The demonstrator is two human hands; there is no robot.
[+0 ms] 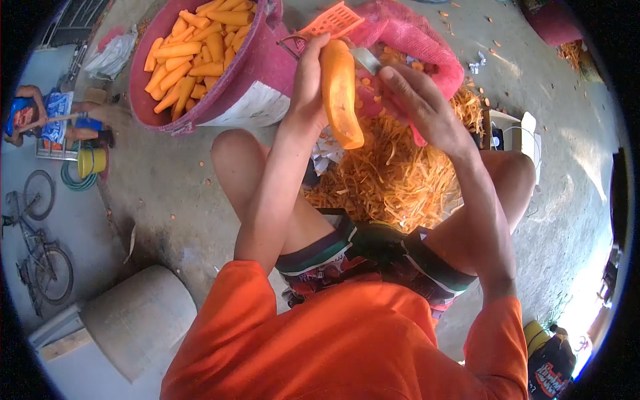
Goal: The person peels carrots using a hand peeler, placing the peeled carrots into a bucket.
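Observation:
My left hand (309,83) is closed round a large peeled carrot (340,93), which hangs with one end down. In my right hand (427,110) is a knife, its short, wide metal blade (365,61) beside the carrot's upper part; the grip is hidden by my fingers. Below both hands lies a big heap of orange peelings (400,177) between my legs. A pink mesh sack (433,43) lies open just beyond my right hand, with small orange pieces in and around it. The pink tub (272,60) left of my left hand holds many peeled carrots (200,50).
An orange slotted plastic piece (331,20) sits at the tub's edge. A white box (523,137) stands beside my right knee. At left are a grey drum (140,320), a bicycle (43,247) and another person (50,120) holding a long handle. Orange scraps dot the concrete floor.

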